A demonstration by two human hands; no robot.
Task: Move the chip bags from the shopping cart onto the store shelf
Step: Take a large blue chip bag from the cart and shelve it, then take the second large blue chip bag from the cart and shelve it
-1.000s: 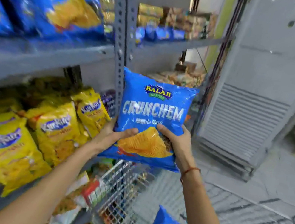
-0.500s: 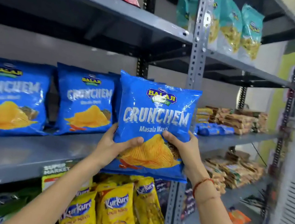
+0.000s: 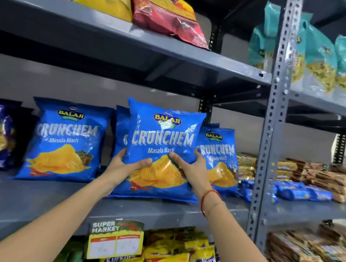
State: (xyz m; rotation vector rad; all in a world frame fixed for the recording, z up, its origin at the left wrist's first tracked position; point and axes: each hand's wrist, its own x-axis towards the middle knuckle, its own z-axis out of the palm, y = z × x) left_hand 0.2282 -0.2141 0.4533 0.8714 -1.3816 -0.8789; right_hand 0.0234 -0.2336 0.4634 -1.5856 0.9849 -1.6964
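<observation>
Head view: both hands, left (image 3: 123,166) and right (image 3: 192,171), grip Crunchem bag (image 3: 161,138) over grey metal shelf (image 3: 16,202).

Both arms reach forward, left hand (image 3: 123,164) and right hand (image 3: 193,169) clasped, thumbs frontward.

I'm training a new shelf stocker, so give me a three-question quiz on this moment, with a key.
1. True or false: both hands grip the lower part of the glossy blue Crunchem chip bag.
2. Which sits on the grey metal shelf right of the held bag? A) red Gopal bag B) another blue Crunchem bag C) yellow Kurkure bag
3. Fill in: the red thread bracelet is on the ____ wrist.

Key: 1 true: the left hand and right hand hold its lower half. 2 B, the neighbouring blue Crunchem bag. 3 right.
</observation>
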